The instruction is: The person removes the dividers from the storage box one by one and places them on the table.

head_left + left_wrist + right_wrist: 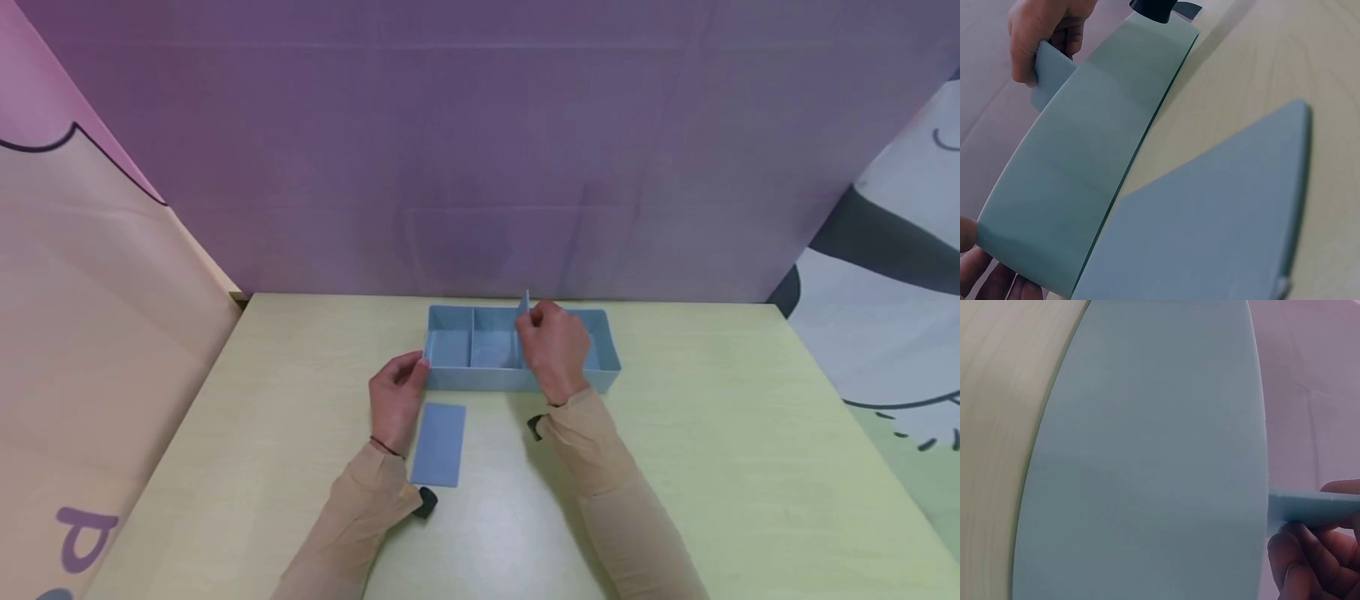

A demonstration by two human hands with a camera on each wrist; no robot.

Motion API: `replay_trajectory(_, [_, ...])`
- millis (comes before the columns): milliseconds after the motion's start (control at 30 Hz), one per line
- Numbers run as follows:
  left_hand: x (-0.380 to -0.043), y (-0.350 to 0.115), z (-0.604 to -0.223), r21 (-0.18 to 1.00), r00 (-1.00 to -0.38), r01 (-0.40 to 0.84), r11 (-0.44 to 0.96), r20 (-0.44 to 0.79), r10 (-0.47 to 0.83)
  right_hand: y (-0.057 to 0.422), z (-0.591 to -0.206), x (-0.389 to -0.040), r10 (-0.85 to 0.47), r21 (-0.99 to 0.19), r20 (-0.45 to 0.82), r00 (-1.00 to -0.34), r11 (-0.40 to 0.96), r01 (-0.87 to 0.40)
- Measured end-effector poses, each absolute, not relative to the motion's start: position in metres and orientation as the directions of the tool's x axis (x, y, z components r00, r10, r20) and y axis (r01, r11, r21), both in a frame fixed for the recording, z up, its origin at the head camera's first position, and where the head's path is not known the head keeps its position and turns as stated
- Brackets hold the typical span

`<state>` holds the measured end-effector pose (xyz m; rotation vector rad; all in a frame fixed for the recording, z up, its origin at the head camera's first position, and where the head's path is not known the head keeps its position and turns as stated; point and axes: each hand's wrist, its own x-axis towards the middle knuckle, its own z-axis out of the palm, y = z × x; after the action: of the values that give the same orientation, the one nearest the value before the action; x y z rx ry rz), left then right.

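A light blue rectangular box (483,380) with upright dividers stands near the table's back edge. My right hand (557,346) pinches a thin blue divider panel (523,305) that rises above the box rim; its lower part is hidden. In the right wrist view the panel (1307,508) sits between thumb and fingers beyond the box wall (1147,450). My left hand (397,396) holds the box at its left front corner, the thumb at the rim and the fingers by the end wall. A second blue panel (438,445) lies flat on the table in front of the box.
The pale wooden table (300,433) ends at a purple cloth backdrop (480,167) close behind the box. Printed cloths hang at the left and right sides. A fixed divider (472,337) stands in the left part of the box.
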<state>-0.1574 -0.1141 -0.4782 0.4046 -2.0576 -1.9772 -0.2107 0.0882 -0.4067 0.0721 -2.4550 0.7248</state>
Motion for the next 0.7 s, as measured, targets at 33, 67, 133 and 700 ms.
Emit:
replay_trajectory(33, [-0.1574, -0.114, -0.4781, 0.999, -0.928, -0.022, 0.035, -0.008, -0.372, 0.0882, -0.4068, -0.2108, 0.106, -0.481, 0.543, -0.833, 0.852, -0.206])
replay_trajectory(67, [-0.1574, -0.114, -0.4781, 0.999, -0.928, -0.022, 0.033, -0.008, -0.372, 0.0883, -0.407, -0.2109, 0.106, -0.48, 0.544, -0.832, 0.853, -0.206])
replay_trajectory(133, [-0.1576, -0.1141, -0.4785, 0.999, -0.928, -0.02, 0.033, -0.006, -0.373, 0.0883, -0.4067, -0.211, 0.105, -0.479, 0.553, -0.826, 0.851, -0.213])
replay_trajectory(700, [-0.1575, -0.1141, -0.4781, 1.0, -0.929, -0.007, 0.023, 0.002, -0.371, 0.0891, -0.4056, -0.2107, 0.096, -0.486, 0.582, -0.808, 0.837, -0.251])
